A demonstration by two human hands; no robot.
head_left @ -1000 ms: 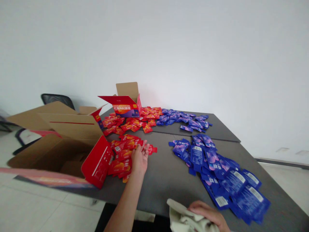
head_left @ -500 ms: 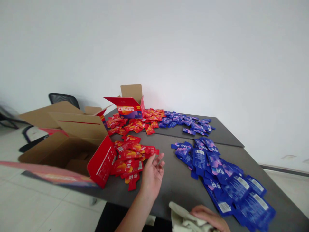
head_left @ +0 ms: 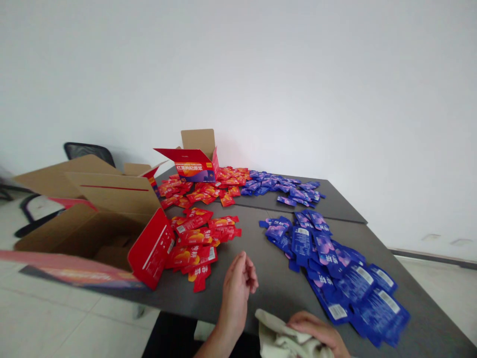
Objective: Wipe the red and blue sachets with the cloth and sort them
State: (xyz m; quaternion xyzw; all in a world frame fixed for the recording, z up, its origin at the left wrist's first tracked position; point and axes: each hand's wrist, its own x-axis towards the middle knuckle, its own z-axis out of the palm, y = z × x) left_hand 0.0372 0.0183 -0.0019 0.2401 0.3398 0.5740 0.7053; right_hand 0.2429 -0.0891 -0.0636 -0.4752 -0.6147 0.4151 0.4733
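Observation:
My left hand is over the dark table, just right of the near pile of red spouted pouches. It is empty, its fingers loosely curled, and touches no pouch. Low in the view, at the table's front edge, my right hand grips a pale crumpled cloth. To the right of both hands lies a spread of blue spouted pouches, some overlapping, several with white barcodes showing.
An open red carton stands at the left, flaps spread. Farther back is another open carton, beside more red pouches and blue pouches. A chair stands behind the cartons. The dark table reaches toward a white wall.
My left hand has drawn back from the edge of the near red pouches toward me, and its fingers have curled in. My right hand still holds the cloth. The view has shifted slightly.

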